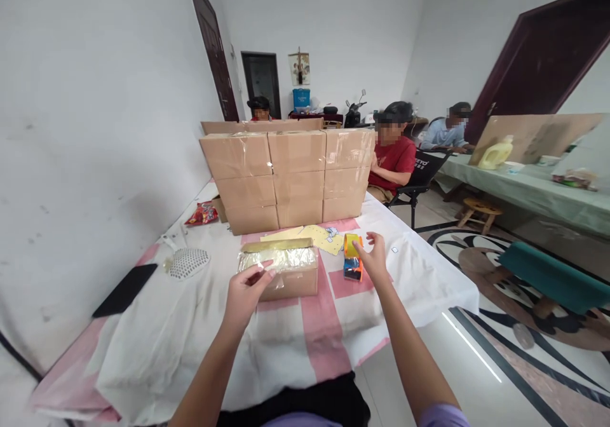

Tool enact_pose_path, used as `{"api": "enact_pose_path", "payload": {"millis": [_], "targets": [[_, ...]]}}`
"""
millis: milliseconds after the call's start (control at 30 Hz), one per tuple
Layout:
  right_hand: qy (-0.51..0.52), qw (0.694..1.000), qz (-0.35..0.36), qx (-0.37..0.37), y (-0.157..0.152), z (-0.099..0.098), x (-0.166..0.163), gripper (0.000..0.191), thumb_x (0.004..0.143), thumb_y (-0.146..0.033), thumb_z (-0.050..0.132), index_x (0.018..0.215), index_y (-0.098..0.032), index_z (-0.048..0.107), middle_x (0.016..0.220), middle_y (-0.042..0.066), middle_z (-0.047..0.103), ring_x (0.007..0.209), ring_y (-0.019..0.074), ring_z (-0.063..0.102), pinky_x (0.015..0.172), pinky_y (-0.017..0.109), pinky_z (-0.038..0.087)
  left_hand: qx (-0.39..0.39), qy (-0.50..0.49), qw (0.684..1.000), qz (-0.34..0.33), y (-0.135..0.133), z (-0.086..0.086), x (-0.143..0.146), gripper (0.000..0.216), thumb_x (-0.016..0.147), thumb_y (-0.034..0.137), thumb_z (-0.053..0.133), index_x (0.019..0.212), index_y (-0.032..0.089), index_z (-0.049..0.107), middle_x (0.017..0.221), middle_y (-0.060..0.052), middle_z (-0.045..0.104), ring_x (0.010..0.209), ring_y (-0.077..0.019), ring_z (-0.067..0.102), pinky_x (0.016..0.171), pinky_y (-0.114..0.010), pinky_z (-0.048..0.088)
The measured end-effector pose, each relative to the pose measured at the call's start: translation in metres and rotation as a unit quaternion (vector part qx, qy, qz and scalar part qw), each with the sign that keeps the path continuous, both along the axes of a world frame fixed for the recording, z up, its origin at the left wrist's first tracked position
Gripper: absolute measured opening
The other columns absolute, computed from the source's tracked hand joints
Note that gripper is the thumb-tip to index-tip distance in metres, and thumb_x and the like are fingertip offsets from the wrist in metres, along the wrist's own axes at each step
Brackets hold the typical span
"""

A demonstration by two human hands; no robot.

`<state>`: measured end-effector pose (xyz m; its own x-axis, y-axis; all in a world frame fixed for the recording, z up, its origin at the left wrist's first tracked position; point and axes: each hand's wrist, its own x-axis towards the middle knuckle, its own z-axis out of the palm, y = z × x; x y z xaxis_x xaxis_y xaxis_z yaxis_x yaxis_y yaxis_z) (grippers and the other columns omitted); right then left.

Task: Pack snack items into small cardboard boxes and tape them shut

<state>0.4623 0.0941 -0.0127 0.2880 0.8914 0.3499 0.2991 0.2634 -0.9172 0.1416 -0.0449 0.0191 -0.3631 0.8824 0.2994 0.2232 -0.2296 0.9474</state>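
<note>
A small brown cardboard box [288,287] sits on the table in front of me, a strip of shiny clear tape [290,258] lying across its top. At its upper front left edge is my left hand [245,293], fingertips against the tape and front face, thumb and fingers slightly apart. To the right of the box stands an orange and blue tape dispenser [353,269] with a yellowish tape roll [352,245]. My right hand [375,260] is beside the dispenser, its thumb at the roll and its fingers curved but spread.
Behind the box rises a wall of stacked cardboard boxes [298,182]. A red snack packet [203,213], a white perforated object [188,264] and a black flat item [124,289] lie left. A person in red [400,159] sits beyond the table's right side.
</note>
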Motion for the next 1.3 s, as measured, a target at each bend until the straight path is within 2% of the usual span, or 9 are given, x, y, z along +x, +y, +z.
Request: {"api": "enact_pose_path", "payload": {"millis": [133,233,367,567,733,867,1100,1200,1300], "targets": [[-0.068,0.971,0.208,0.093,-0.033,0.052,-0.051,0.025,0.086,-0.047,0.066,0.090,-0.022,0.066,0.098,0.006,0.068,0.092,0.0226,0.061,0.090,0.039,0.048,-0.001,-0.040,0.999,-0.019,0.000,0.002,0.003,0.045,0.073,0.044,0.082,0.109,0.017,0.079,0.063,0.005,0.056,0.061,-0.0099,0.046,0.059,-0.022,0.038],[-0.081,0.932,0.349,0.048,-0.052,0.083,-0.096,0.024,0.086,-0.046,0.070,0.091,-0.022,0.071,0.096,0.005,0.071,0.093,0.0212,0.063,0.087,0.036,0.049,-0.003,-0.068,0.997,-0.038,-0.001,0.005,0.005,0.059,0.074,0.044,0.082,0.126,0.017,0.072,0.064,0.007,0.051,0.061,-0.0088,0.043,0.060,-0.022,0.036],[-0.064,0.900,0.430,-0.044,-0.059,0.097,-0.139,0.043,0.081,-0.047,0.077,0.114,-0.021,0.066,0.100,0.005,0.073,0.097,0.0217,0.066,0.082,0.035,0.051,0.012,-0.058,0.997,-0.043,0.000,0.010,0.004,0.062,0.074,0.042,0.081,0.130,0.016,0.069,0.067,0.005,0.055,0.063,-0.0098,0.045,0.061,-0.023,0.038],[0.015,0.879,0.467,-0.095,-0.049,0.094,-0.170,0.044,0.077,-0.036,0.074,0.115,-0.022,0.057,0.077,-0.002,0.069,0.074,0.0176,0.065,0.066,0.030,0.047,0.030,-0.036,0.997,-0.060,0.005,0.017,-0.002,0.070,0.076,0.037,0.080,0.141,0.019,0.060,0.069,0.005,0.061,0.062,-0.0101,0.049,0.061,-0.023,0.040],[0.042,0.912,0.405,-0.039,-0.032,0.097,-0.178,0.030,0.070,-0.025,0.068,0.098,-0.021,0.058,0.070,-0.005,0.067,0.071,0.0158,0.063,0.069,0.030,0.046,-0.035,-0.033,0.999,-0.020,0.006,0.013,-0.018,0.093,0.080,0.045,0.076,0.158,0.020,0.033,0.078,0.002,0.070,0.056,-0.0111,0.053,0.058,-0.025,0.045],[0.040,0.925,0.374,-0.049,-0.026,0.101,-0.173,0.029,0.070,-0.026,0.069,0.096,-0.022,0.057,0.070,-0.004,0.069,0.074,0.0172,0.066,0.069,0.029,0.045,0.007,0.048,0.993,0.109,-0.001,0.009,-0.030,0.068,0.085,0.045,0.072,0.145,0.021,0.050,0.103,-0.006,0.075,0.077,-0.0151,0.065,0.070,-0.027,0.047],[0.056,0.913,0.395,-0.080,-0.029,0.103,-0.174,0.035,0.071,-0.031,0.075,0.100,-0.021,0.059,0.073,-0.002,0.073,0.077,0.0172,0.069,0.072,0.029,0.047,0.165,0.150,0.952,0.208,-0.010,0.002,-0.026,0.045,0.096,0.037,0.058,0.137,0.018,0.055,0.127,-0.014,0.068,0.090,-0.0181,0.065,0.069,-0.029,0.045],[0.022,0.923,0.373,-0.090,-0.016,0.093,-0.180,0.030,0.072,-0.025,0.072,0.097,-0.021,0.057,0.071,-0.003,0.071,0.070,0.0155,0.066,0.067,0.027,0.045,0.181,0.303,0.924,0.144,-0.006,-0.002,-0.022,0.037,0.099,0.033,0.054,0.132,0.020,0.061,0.128,-0.013,0.070,0.112,-0.0251,0.064,0.091,-0.039,0.048],[-0.112,0.932,0.340,-0.065,-0.003,0.081,-0.184,0.026,0.075,-0.019,0.068,0.098,-0.021,0.058,0.074,-0.002,0.071,0.070,0.0162,0.064,0.066,0.027,0.045,0.150,0.463,0.873,0.040,0.001,-0.010,-0.017,0.031,0.100,0.029,0.054,0.127,0.024,0.066,0.131,-0.008,0.071,0.133,-0.0290,0.056,0.108,-0.047,0.037]]}}
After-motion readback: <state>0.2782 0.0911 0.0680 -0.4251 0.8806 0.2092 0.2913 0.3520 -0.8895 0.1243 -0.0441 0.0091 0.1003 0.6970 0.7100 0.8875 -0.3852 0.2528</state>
